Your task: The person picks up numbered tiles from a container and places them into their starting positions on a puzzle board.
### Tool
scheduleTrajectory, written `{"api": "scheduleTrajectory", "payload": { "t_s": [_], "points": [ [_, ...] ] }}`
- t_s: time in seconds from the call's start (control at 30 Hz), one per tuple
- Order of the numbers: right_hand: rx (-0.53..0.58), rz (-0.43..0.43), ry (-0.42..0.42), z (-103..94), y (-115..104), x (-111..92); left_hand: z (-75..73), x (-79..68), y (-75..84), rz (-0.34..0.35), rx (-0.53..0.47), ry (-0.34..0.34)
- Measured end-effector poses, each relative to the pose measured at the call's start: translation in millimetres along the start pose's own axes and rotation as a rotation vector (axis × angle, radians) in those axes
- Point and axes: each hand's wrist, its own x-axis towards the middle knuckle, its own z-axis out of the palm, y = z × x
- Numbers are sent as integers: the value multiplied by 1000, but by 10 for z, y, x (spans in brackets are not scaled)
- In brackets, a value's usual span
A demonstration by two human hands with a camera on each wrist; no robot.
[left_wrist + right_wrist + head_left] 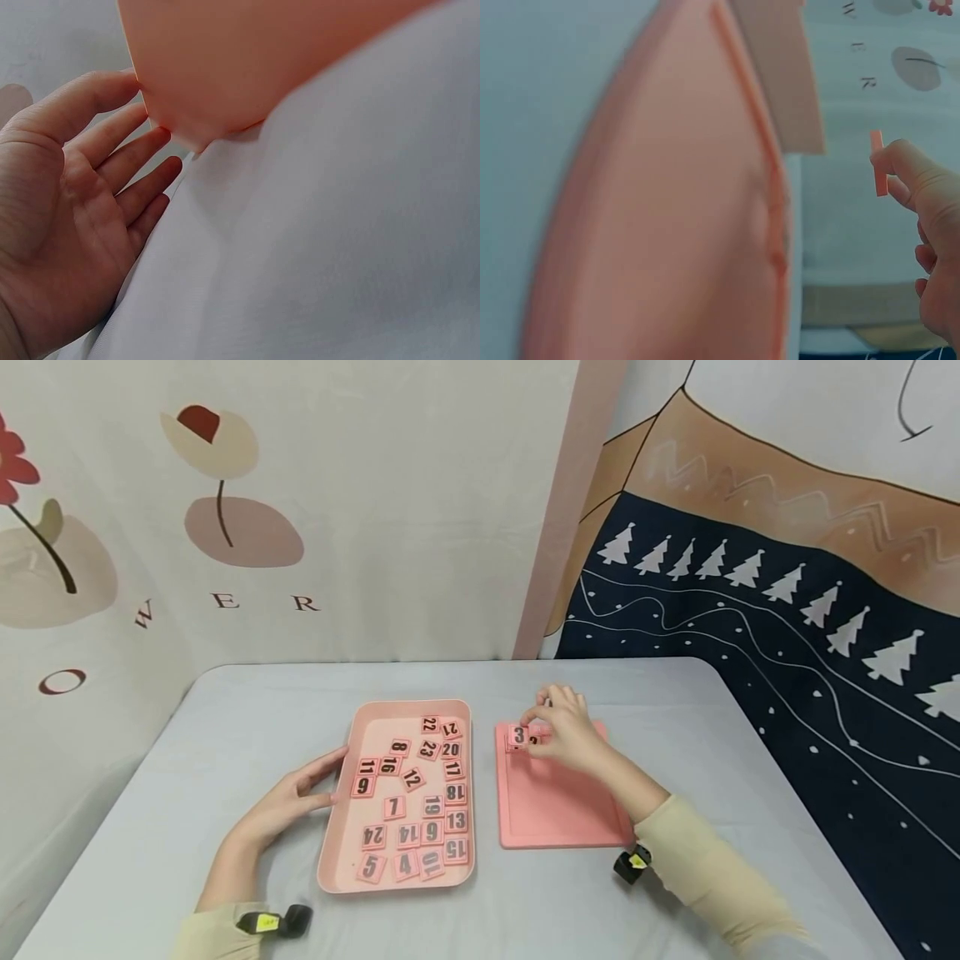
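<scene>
R hand (570,735) w/ no. 3 tile (519,735) at pink board, R of ctr; L hand (281,802) at pink tray (339,847).

R thumb + fingers pinch the no. 3 tile, approx. ctr of frame, over the board's (562,814) upper-L corner; another tile beside it mostly hidden by fingers. L hand, lower L of ctr, has thumb & fingers spread apart, fingertips touching the tray's L rim, no grip on it. Tray, btm ctr, holds loose number tiles (393,807), e.g. 7, 12, 20, 24, some turned sideways or upside down. Both tray & board lie on a pale-covered table (240,718).
</scene>
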Motion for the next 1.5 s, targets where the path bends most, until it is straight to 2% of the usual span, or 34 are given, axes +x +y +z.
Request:
{"api": "scheduleTrajectory", "payload": {
  "t_s": [0.3,0.53,1.0,1.23,1.5],
  "points": [
    [-33,60,-21,-32,324,-290,-10,-8,-8,18,-14,-1],
    [-56,74,-35,-13,505,-392,-11,-17,0,10,-5,2],
    [-83,63,-70,65,666,-317,-6,1,-4,15,-16,-2],
    [-72,49,-69,107,699,-304,-5,6,-13,24,-23,-4],
    [-48,71,-80,87,705,-305,-2,8,-5,24,-25,-7]
  ]
}}
